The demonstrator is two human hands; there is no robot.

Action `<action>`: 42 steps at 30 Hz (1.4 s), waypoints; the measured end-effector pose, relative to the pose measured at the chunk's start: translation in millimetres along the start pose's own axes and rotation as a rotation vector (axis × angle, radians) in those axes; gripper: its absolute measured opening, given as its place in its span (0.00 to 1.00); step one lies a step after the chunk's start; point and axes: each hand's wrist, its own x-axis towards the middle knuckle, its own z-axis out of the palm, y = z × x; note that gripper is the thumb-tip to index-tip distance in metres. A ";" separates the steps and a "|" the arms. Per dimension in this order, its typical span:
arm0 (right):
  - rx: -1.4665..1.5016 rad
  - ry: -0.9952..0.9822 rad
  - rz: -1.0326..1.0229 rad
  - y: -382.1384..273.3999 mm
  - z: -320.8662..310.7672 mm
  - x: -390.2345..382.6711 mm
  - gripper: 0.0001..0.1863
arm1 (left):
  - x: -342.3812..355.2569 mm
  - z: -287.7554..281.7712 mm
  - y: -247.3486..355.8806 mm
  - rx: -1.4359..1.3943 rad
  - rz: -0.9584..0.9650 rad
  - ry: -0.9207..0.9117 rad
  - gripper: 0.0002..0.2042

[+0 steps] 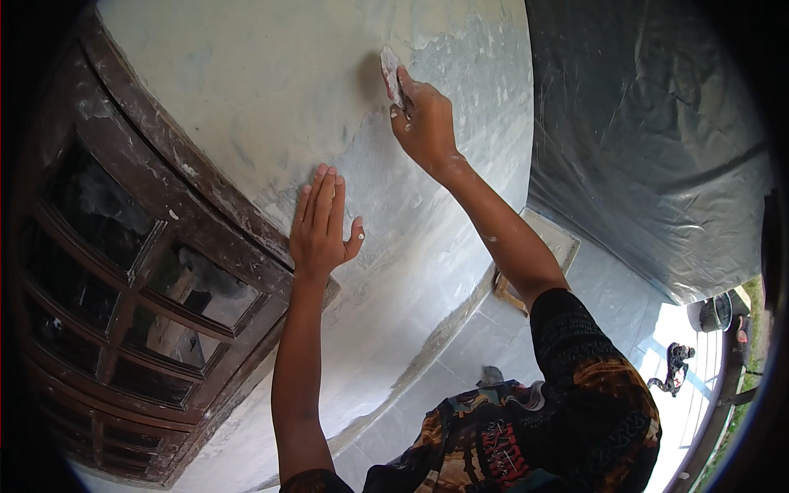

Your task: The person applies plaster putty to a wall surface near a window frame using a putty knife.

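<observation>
A person faces a pale plastered wall (271, 74), seen from a head camera looking down the arms. The right hand (426, 123) is raised high with its grip closed around a small folded piece of sandpaper (391, 70), pressed flat to the wall where smooth cream plaster meets a rougher grey patch. The left hand (322, 223) holds nothing; it lies open, palm and fingers flat on the wall, lower down and just beside the dark wooden window frame (164, 177). The abrasive sheet is small and held mostly by fingertips, so it could slip or fold, letting knuckles scrape the wall; leaning hard on one spot could gouge the smooth coat; dust would likely fall toward the face. The bracing hand sits close to the frame, and drifting strokes could scuff the wood or the glass panes (197, 283). The wall surface is chalky and uneven in colour. To the right hangs grey plastic sheeting (649, 140). Below lies a pale tiled floor (608, 287) with a flat board (552, 240) near the wall base.
</observation>
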 end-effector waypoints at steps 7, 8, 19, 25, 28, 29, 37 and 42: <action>-0.193 -0.119 -0.061 21.3 38.4 -48.8 0.39 | -0.4 0.8 -0.2 0.007 -0.016 -0.002 0.29; -0.168 -0.157 -0.067 11.3 37.4 -72.5 0.39 | -2.9 -0.7 0.1 0.010 -0.018 -0.003 0.29; -0.221 -0.008 -0.097 23.1 29.4 -1.6 0.35 | 1.3 0.6 0.0 0.010 -0.004 0.018 0.29; 0.126 -0.220 -0.066 -20.1 18.8 -85.0 0.38 | -6.3 -2.6 -3.5 0.007 -0.007 0.000 0.28; 0.135 -0.058 0.122 -10.2 -2.5 -15.3 0.37 | 1.0 -1.2 -0.2 0.000 0.000 0.012 0.28; 0.130 -0.057 0.122 3.9 2.8 1.8 0.37 | 1.9 0.4 1.1 -0.003 0.001 0.015 0.28; -0.089 -0.149 -0.153 -9.9 38.2 -79.2 0.42 | -2.3 -6.2 -1.7 0.005 -0.016 -0.016 0.28; 0.051 -0.076 0.069 -17.4 6.9 -19.4 0.34 | 0.6 -3.7 1.8 -0.001 -0.006 -0.010 0.28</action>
